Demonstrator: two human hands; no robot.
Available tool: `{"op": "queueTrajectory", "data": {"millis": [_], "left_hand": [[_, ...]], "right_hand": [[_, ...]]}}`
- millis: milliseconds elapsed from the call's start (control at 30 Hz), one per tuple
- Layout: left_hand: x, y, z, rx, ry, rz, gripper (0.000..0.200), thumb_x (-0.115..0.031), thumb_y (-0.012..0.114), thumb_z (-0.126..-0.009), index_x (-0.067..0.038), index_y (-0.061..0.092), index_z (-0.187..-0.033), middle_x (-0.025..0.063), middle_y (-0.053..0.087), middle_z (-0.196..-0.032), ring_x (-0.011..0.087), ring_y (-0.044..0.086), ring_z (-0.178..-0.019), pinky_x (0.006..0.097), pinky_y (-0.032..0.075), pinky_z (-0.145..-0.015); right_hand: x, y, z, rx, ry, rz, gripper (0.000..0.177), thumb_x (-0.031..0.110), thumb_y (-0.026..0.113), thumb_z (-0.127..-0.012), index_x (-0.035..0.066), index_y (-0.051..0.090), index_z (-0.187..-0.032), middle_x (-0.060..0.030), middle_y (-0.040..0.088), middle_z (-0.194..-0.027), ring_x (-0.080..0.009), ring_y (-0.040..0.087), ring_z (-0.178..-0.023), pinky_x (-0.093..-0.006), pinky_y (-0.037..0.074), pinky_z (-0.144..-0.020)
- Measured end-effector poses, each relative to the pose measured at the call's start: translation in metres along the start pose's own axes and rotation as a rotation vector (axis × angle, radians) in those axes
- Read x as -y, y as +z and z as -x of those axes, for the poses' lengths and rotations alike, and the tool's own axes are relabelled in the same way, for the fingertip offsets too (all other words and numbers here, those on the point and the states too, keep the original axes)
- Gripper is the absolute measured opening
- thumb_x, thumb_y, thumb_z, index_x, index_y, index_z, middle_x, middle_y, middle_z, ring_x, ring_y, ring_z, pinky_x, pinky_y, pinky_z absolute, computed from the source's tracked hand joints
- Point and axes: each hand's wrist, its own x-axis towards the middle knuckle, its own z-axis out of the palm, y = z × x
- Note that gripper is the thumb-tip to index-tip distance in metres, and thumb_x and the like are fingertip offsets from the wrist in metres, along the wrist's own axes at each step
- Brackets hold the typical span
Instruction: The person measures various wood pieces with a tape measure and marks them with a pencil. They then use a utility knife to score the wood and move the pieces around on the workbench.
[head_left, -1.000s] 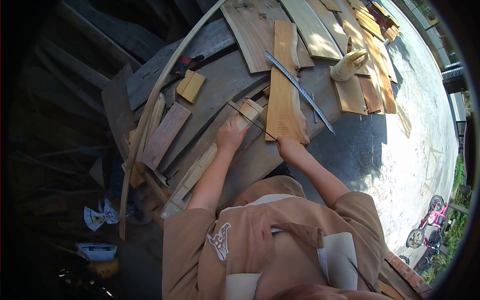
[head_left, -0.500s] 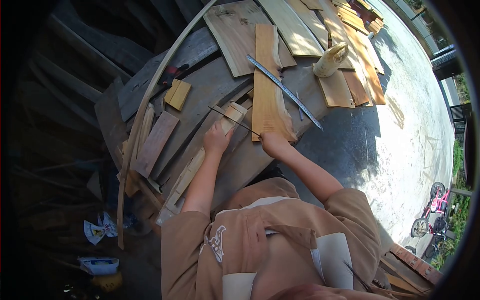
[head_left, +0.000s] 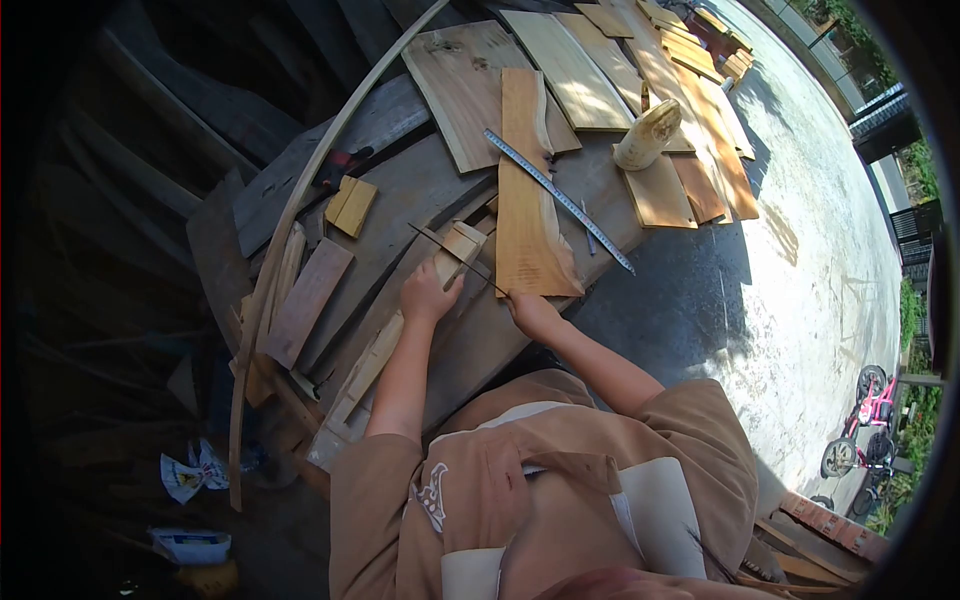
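Observation:
My left hand (head_left: 430, 292) is wrapped round a long, narrow pale wooden piece (head_left: 372, 360) near its upper end. A thin dark blade (head_left: 455, 256) lies across that piece just beyond my left fingers. Its right end is in the closed fingers of my right hand (head_left: 532, 314); the grip itself is hidden. Right above my right hand is an orange-brown board (head_left: 522, 215) with one wavy edge. A metal ruler (head_left: 560, 200) rests diagonally over this board, and a thin pen-like stick (head_left: 588, 228) lies beside the ruler.
Flat boards (head_left: 568, 75) cover the far side of the worktable (head_left: 400, 195), with an upright wooden stump (head_left: 648, 135) at the right. A yellowish block (head_left: 351, 206) and a long curved strip (head_left: 290, 215) lie left. A pink bicycle (head_left: 872, 405) stands on the ground at far right.
The view has shifted slightly, so the table and boards appear a little lower and further left. Both hands keep their grips, with the blade still across the pale piece.

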Motion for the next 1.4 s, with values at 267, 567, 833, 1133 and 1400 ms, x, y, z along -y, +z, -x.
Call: {"op": "queueTrajectory", "data": {"millis": [267, 567, 833, 1133, 1400], "left_hand": [[0.003, 0.004, -0.001, 0.000, 0.002, 0.021, 0.050, -0.042, 0.058, -0.074, 0.000, 0.049, -0.100, 0.0179, 0.059, -0.089, 0.0313, 0.058, -0.084, 0.0378, 0.048, -0.071], [0.005, 0.005, 0.000, 0.018, 0.010, 0.036, 0.044, -0.038, 0.058, -0.076, 0.000, 0.048, -0.096, 0.0178, 0.058, -0.088, 0.0314, 0.058, -0.082, 0.0376, 0.047, -0.070], [0.004, 0.003, 0.000, -0.009, 0.020, 0.044, 0.044, -0.039, 0.059, -0.075, -0.001, 0.048, -0.093, 0.0171, 0.059, -0.085, 0.0318, 0.059, -0.079, 0.0387, 0.048, -0.067], [0.004, 0.002, -0.001, 0.070, -0.016, 0.017, 0.050, -0.040, 0.056, -0.078, 0.002, 0.047, -0.103, 0.0193, 0.058, -0.097, 0.0308, 0.058, -0.089, 0.0366, 0.047, -0.075], [0.005, -0.001, -0.001, 0.094, -0.010, 0.036, 0.052, -0.038, 0.059, -0.075, 0.003, 0.046, -0.104, 0.0209, 0.057, -0.100, 0.0312, 0.057, -0.091, 0.0373, 0.048, -0.076]], "right_hand": [[0.016, -0.032, -0.006, 0.133, -0.015, 0.120, 0.028, 0.023, 0.040, -0.087, -0.003, 0.052, -0.086, -0.0253, 0.057, -0.081, -0.0405, 0.055, -0.080, -0.0456, 0.042, -0.071], [0.018, -0.033, -0.015, 0.133, -0.040, 0.122, 0.028, 0.021, 0.040, -0.086, -0.004, 0.054, -0.085, -0.0257, 0.058, -0.081, -0.0403, 0.055, -0.081, -0.0460, 0.042, -0.072], [0.040, 0.001, -0.081, 0.086, -0.079, 0.086, 0.025, 0.019, 0.043, -0.085, -0.003, 0.054, -0.086, -0.0255, 0.058, -0.082, -0.0403, 0.055, -0.081, -0.0458, 0.042, -0.072], [0.006, -0.041, 0.013, 0.120, -0.056, 0.091, 0.027, 0.021, 0.044, -0.085, -0.004, 0.054, -0.085, -0.0277, 0.056, -0.080, -0.0423, 0.054, -0.080, -0.0464, 0.042, -0.072], [0.033, -0.031, -0.036, 0.157, -0.043, 0.091, 0.029, 0.021, 0.041, -0.086, -0.005, 0.054, -0.084, -0.0267, 0.057, -0.084, -0.0411, 0.055, -0.082, -0.0459, 0.042, -0.074]]}}
